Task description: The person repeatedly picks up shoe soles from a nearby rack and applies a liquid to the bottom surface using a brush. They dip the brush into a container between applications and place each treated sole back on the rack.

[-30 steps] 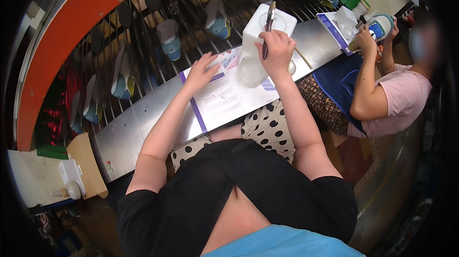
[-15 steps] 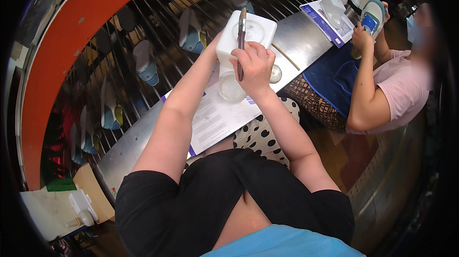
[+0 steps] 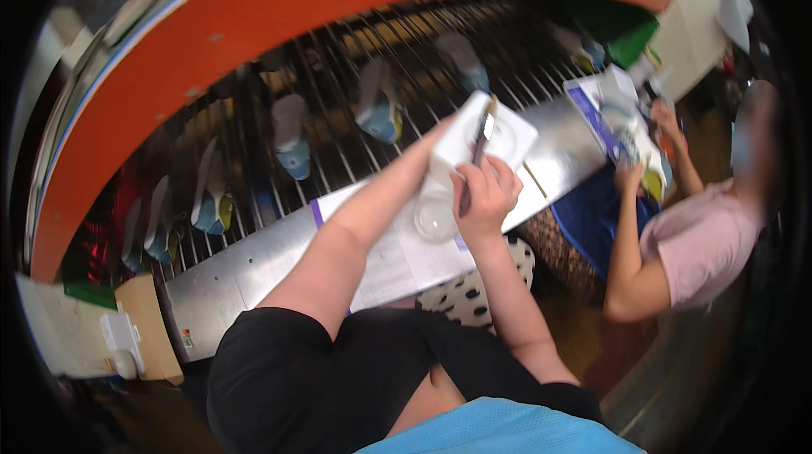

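A white, square-sided plastic bottle (image 3: 509, 126) is tipped over, its base facing up toward me. My left hand (image 3: 439, 134) grips it from the far left side, and its fingers are mostly hidden behind the bottle. In my right hand (image 3: 493, 198) is a brush (image 3: 480, 148) with a dark handle, its bristles pointing up and away across the bottle's base. The fingers of that hand are also close against the bottle, though whether they bear its weight I cannot tell. Below the bottle's lower end stands a small translucent cup (image 3: 435, 219) on white sheets of paper (image 3: 385, 264).
A metal ledge (image 3: 245, 276) runs along a roller conveyor carrying several blue-and-grey shoes (image 3: 293, 150). Beyond it curves an orange panel (image 3: 228, 40). A thin stick (image 3: 534, 179) lies right of the bottle. At right, a co-worker (image 3: 694, 243) in pink handles a shoe.
The view has swung, so everything sits lower and more to the right. My hands still hold the bottle and brush over the cup. The co-worker's shoe has been lowered and turned.
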Motion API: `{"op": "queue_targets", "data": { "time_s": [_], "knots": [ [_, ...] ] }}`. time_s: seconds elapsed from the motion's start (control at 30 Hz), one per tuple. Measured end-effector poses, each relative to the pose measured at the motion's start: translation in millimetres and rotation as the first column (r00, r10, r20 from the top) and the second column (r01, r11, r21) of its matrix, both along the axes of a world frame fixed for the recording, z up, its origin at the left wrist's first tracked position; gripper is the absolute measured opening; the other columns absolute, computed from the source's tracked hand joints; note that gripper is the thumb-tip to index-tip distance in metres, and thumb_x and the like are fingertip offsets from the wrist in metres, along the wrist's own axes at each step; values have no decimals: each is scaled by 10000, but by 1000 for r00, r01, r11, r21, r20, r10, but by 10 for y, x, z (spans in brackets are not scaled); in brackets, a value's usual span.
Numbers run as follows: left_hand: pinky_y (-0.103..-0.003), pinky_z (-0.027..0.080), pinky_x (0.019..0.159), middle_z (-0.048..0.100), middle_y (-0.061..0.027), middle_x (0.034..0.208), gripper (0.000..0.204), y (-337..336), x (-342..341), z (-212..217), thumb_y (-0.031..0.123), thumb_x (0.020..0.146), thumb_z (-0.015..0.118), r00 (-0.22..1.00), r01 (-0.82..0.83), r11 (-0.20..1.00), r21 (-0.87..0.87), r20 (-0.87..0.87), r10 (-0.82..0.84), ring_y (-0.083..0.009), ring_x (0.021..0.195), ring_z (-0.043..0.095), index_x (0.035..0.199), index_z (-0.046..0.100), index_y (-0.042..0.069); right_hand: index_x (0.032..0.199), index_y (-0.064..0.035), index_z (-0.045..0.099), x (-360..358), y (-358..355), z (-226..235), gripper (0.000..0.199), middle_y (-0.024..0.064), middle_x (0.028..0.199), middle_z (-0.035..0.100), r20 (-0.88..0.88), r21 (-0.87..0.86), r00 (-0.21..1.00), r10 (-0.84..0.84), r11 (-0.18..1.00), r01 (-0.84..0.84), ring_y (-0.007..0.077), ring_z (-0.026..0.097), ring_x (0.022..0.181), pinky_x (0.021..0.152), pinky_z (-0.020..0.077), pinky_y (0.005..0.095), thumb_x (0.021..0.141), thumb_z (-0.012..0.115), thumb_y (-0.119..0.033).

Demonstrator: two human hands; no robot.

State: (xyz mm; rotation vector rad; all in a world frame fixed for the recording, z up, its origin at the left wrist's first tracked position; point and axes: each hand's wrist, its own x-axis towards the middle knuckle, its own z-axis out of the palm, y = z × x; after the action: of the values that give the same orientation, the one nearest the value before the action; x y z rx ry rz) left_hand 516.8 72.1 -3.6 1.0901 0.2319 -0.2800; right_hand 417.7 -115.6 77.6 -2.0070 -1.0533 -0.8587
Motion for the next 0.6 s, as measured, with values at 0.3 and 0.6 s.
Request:
{"op": "queue_targets", "data": {
  "time_s": [0.3,0.6],
  "knots": [
    [-299,469,1034,667,-119,1302,389,-6,-622,472,276,1038,557,855,-491,712,502,433,285,-200,1219,612,1329,626,28,958,-114,660,29,-58,-22,148,87,1069,689,47,-31,999,4,1000,-3,334,592,1113,927,355,476,831,732,-140],
    [-351,576,832,760,-131,986,193,1037,-3108,3330,127,985,603,343,-936,-181,303,902,-263,-231,949,731,989,748,0,965,-64,646,-327,-72,115,169,168,1096,728,47,158,973,225,961,-229,384,556,1226,1030,348,517,824,733,-28]
  ]
}}
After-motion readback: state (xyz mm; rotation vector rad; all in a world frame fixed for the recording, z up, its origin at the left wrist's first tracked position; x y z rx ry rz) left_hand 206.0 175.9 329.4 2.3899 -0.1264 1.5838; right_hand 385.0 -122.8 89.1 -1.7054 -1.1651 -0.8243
